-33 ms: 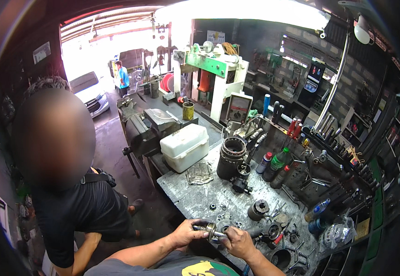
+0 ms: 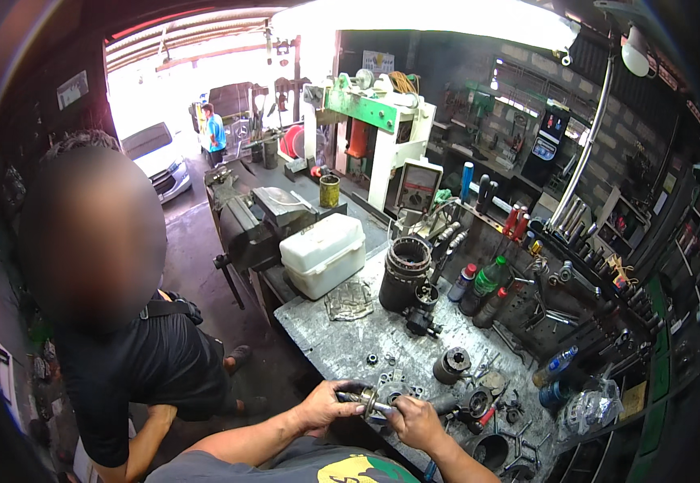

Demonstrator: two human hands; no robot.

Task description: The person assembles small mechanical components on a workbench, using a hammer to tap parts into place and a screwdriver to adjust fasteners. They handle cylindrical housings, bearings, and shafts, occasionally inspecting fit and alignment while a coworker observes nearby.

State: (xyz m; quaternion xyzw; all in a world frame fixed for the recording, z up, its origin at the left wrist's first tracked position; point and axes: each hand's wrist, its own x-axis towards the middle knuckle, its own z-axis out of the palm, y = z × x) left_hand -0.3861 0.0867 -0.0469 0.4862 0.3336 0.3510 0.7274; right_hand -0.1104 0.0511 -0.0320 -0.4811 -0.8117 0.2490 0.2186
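Observation:
Above the near edge of the metal-topped bench, both my hands hold a metal shaft with a round flange. My left hand is closed around its dark end, thumb beside the flange. The fingers of my right hand grip the thinner, shiny end. Behind the shaft, partly covered by my hands, lies a grey metal housing. A small ring-shaped part rests just beyond it. To the right stand a dark cylindrical part and a round open housing.
A black motor casing, white plastic box and several bottles stand farther back on the bench. Hand tools line the right rack. A bench vise is at far left. A person in black stands close on my left.
My right hand's fingers have shifted slightly on the shaft. My left hand keeps its hold, and the bench items stay in place.

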